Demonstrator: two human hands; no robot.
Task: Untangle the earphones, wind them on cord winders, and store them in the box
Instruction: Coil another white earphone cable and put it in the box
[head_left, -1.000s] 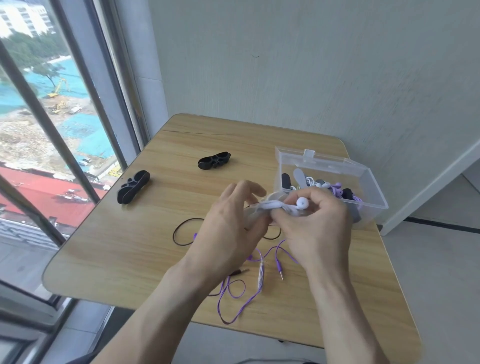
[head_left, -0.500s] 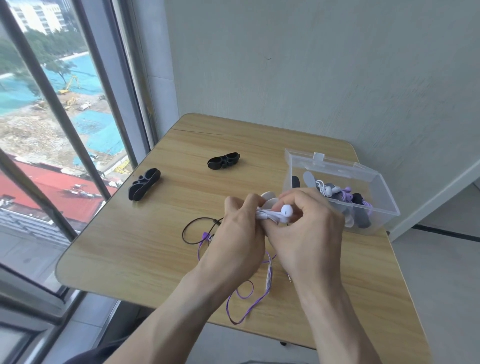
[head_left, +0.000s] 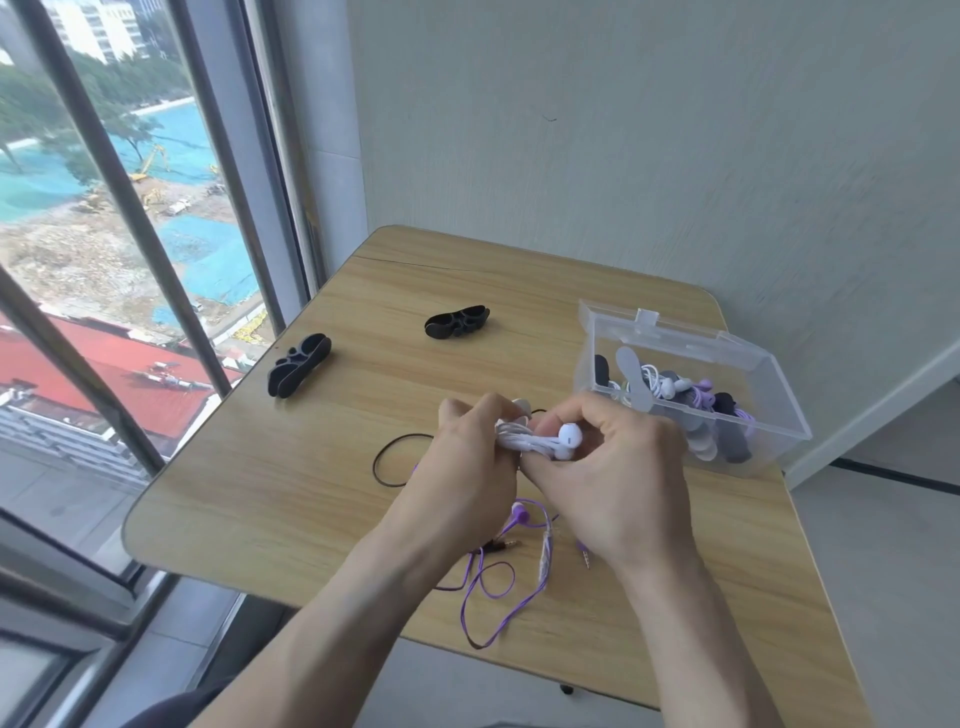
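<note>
Head view: left hand (head_left: 467, 467) and right hand (head_left: 618, 478) both pinch the white earphones (head_left: 545, 441); cord light, limp, grip near buds.

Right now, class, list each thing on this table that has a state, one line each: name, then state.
white earphones: bundled, gripped in both hands above the table
left hand: curled round the white bundle
right hand: pinching the bundle by the earbud
purple earphones: loose, unwound on the table
black cord: loose loop, unwound
two black cord winders: empty, lying apart
clear box: open, holding wound earphones
</note>
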